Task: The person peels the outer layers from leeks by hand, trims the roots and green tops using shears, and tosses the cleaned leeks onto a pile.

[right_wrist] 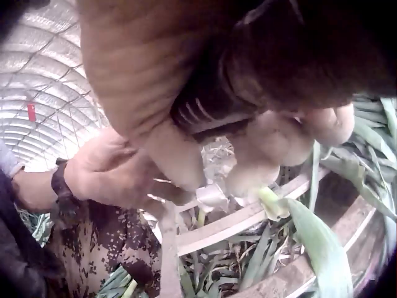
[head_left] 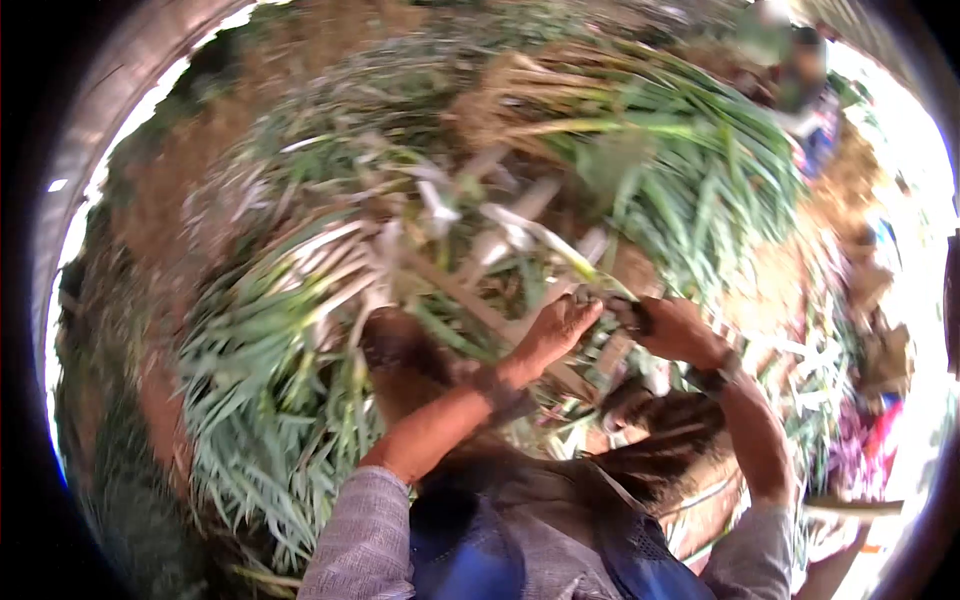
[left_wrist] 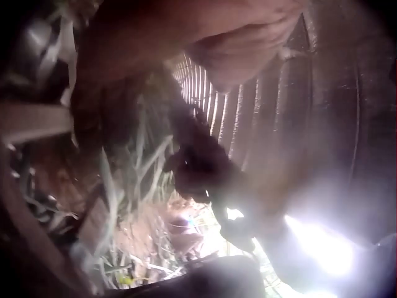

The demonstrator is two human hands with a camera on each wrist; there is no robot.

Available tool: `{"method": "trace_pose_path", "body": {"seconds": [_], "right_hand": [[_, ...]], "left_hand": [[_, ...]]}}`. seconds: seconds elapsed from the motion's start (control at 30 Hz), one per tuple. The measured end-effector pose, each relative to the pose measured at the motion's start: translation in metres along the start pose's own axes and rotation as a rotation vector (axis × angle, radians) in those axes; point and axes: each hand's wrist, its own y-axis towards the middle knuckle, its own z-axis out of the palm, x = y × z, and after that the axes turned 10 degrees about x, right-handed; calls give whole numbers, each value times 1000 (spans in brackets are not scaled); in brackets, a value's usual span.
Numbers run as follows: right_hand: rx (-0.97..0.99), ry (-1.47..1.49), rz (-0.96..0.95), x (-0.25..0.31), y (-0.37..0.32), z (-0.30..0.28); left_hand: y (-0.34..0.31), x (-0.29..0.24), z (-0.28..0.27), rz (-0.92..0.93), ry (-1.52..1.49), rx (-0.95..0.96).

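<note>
Green leek [head_left: 548, 243] x1 | L hand [head_left: 555, 330] fingers pinch it | R hand [head_left: 672, 328] fingers pinch it | heaps [head_left: 270, 400] x2

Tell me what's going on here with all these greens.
A person bends over a heap of long, green-leaved stalks. Their left hand and right hand meet in front of them, both pinching the pale end of one stalk. Bundles of the same greens lie piled all around.
</note>
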Motion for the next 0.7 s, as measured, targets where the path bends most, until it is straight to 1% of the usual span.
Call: {"method": "trace_pose_path", "body": {"seconds": [0.03, 0.07, 0.1, 0.13, 0.2, 0.23, 0.27, 0.33, 0.37, 0.4, 0.43, 0.47, 0.53, 0.57, 0.6, 0.63, 0.67, 0.7], "right_hand": [[-20, -79, -79, -1, -6, 1], [-16, -51, -71, -6, -8, 6], [-22, -15, -35, -5, -11, 7], [-38, 18, -7, -7, -15, 5], [-322, -78, -219, -14, -22, 1], [-298, -78, -214, -16, -25, -3], [-416, -59, -270, -27, -20, 4], [-346, -9, -219, -35, -17, -6], [-338, 192, -163, -41, -14, -10], [-234, 295, 28, -50, -11, -20], [-179, 263, 87, -71, -6, -25], [-127, 233, 146, -93, 0, -27], [-137, 240, 144, -115, 1, -28], [-93, 288, 170, -124, 4, -31], [-103, 308, 136, -129, 5, -35], [-90, 357, 169, -130, 6, -43], [-77, 406, 201, -132, 9, -51], [-101, 423, 167, -145, 15, -49]], "left_hand": [[9, -4, 20, -187, -152, -37], [14, -15, 37, -390, -295, -83], [13, -26, 44, -259, -348, -146], [19, -41, 37, -249, -302, -79], [24, -58, 32, -138, -533, -68], [29, -56, 23, -161, -554, -49], [37, -39, 20, -213, -585, -29], [48, -58, 4, -133, -658, 244], [57, -53, -6, -123, -654, 244], [70, -42, -18, -161, -403, 311], [84, -28, -30, -195, -148, 367], [99, -8, -43, -150, -123, 296], [135, 12, -77, -106, -4, 251], [154, 15, -96, 3, 264, 173], [177, 14, -108, 111, 528, 93], [194, -15, -115, 47, 656, 72], [217, -23, -124, 31, 736, 86], [242, -28, -132, 175, 865, 70]]}}
